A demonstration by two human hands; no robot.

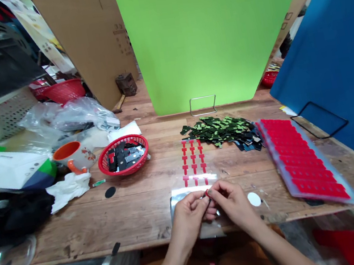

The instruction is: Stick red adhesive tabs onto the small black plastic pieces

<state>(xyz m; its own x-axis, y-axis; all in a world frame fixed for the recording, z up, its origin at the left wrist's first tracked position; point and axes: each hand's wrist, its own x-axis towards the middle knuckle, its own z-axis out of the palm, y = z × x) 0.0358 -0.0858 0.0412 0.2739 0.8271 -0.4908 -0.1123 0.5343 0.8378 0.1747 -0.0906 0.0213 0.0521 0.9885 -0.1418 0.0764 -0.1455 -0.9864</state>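
Near the table's front edge, my left hand (191,213) pinches a small dark piece with some red on it, mostly hidden by the fingers. My right hand (232,200) meets it there, its thumb and fingertips closed on the red part. Under the hands lies a clear plastic sheet (177,192). Beyond them, rows of small red T-shaped pieces (193,157) lie on clear film. A pile of dark and green flat pieces (220,129) is behind these. Stacked sheets of red pieces (303,156) lie at the right.
A red basket (105,174) with black and metal parts stands left, beside an orange-rimmed mug (81,155) and crumpled tissue (71,188). A green board (204,33) stands at the back, a blue board (337,56) at the right. A white disc (254,199) lies by my right hand.
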